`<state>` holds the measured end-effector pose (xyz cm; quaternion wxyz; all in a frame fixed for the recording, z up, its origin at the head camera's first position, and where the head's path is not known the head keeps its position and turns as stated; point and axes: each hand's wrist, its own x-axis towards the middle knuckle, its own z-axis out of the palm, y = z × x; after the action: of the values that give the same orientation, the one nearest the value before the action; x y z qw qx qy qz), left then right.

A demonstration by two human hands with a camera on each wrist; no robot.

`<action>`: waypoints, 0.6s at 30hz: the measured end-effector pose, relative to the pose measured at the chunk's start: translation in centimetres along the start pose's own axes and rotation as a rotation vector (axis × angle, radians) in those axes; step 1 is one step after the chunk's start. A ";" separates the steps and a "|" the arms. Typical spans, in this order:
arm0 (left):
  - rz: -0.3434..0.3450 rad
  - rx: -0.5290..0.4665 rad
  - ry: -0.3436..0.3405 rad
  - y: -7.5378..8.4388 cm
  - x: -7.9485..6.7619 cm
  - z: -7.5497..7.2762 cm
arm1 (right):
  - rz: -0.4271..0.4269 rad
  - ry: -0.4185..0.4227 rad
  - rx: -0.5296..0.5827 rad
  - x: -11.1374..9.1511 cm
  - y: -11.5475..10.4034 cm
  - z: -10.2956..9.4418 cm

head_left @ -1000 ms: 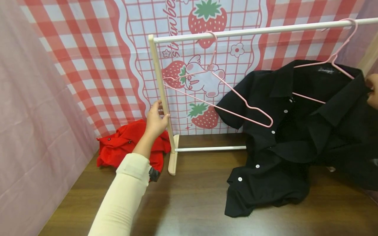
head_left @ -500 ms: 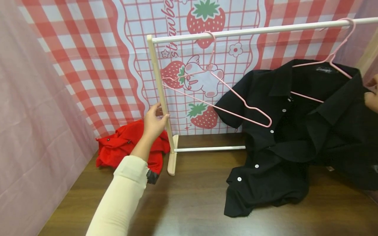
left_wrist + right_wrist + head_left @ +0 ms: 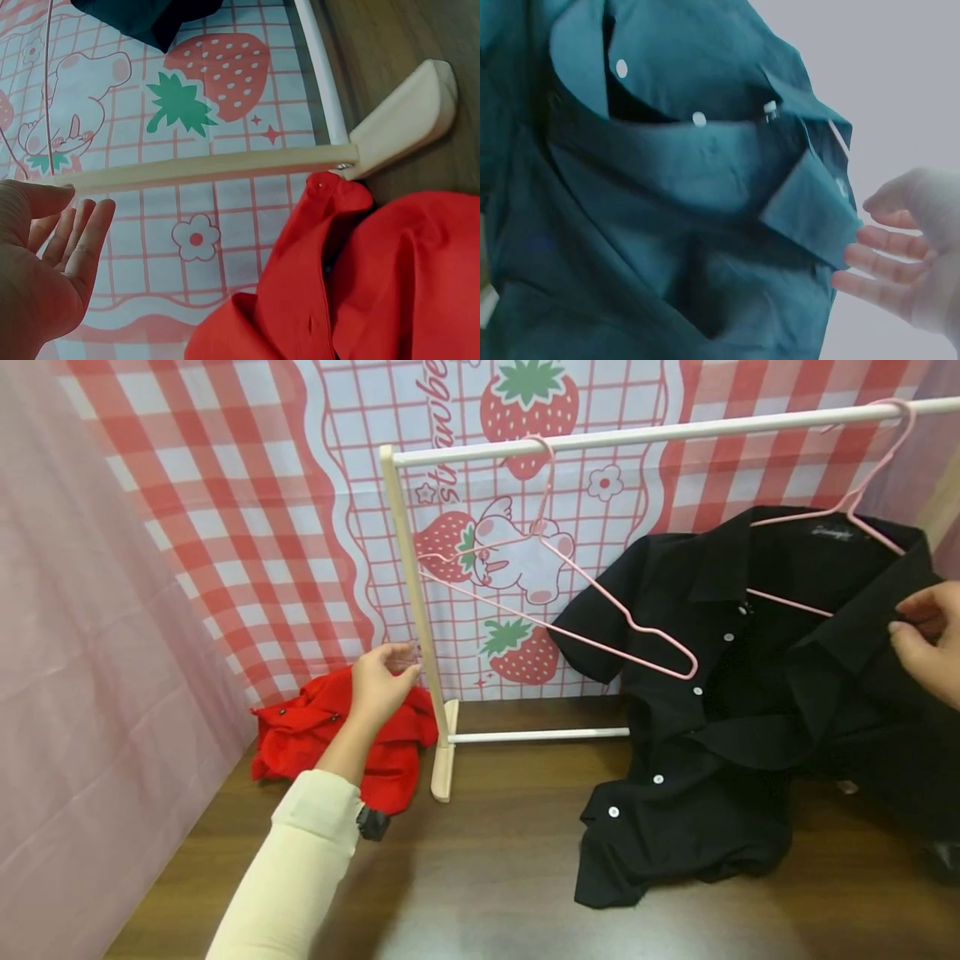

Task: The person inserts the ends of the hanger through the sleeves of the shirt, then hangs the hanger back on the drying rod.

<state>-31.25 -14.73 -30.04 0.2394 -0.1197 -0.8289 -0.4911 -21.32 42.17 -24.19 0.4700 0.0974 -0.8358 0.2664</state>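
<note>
A black shirt (image 3: 705, 793) with white buttons hangs from a pink hanger (image 3: 862, 497) on the white rail (image 3: 675, 433) of a clothes rack. Beside its collar is my right hand (image 3: 933, 639), fingers relaxed and holding nothing; in the right wrist view the fingertips lie at the edge of the shirt, and contact cannot be told. My left hand (image 3: 378, 685) is just left of the rack's wooden post (image 3: 416, 585), fingers loosely bent with nothing between them. A second pink hanger (image 3: 615, 602) hangs bare near that post.
A crumpled red garment (image 3: 390, 768) lies on the wooden table (image 3: 480, 860) behind my left forearm, against the post's foot (image 3: 442, 777). A strawberry-print cloth (image 3: 300, 527) covers the back, and a pink curtain (image 3: 90, 693) hangs at the left.
My left hand has let go of the wooden post and moved slightly down and left. My right hand has come off the shirt's shoulder, moving left and down into fuller view.
</note>
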 end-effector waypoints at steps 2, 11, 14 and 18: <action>0.002 0.035 -0.014 -0.2 -0.4 -0.5 | -0.061 -0.031 -0.044 -0.6 -2.2 0.0; 0.101 0.177 -0.110 -0.9 -2.6 -2.4 | -0.199 -0.317 -0.262 -4.0 -5.2 0.8; 0.126 0.200 -0.168 -0.9 -3.4 -3.1 | -0.244 -0.404 -0.281 -5.2 -6.1 1.5; 0.162 0.260 -0.275 -0.6 -4.2 -3.9 | -0.320 -0.469 -0.232 -6.3 -7.0 2.8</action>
<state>-26.81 -18.29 -31.14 0.1763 -0.2199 -0.8978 -0.3383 -17.01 34.22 -28.15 0.3080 0.2323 -0.9205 0.0618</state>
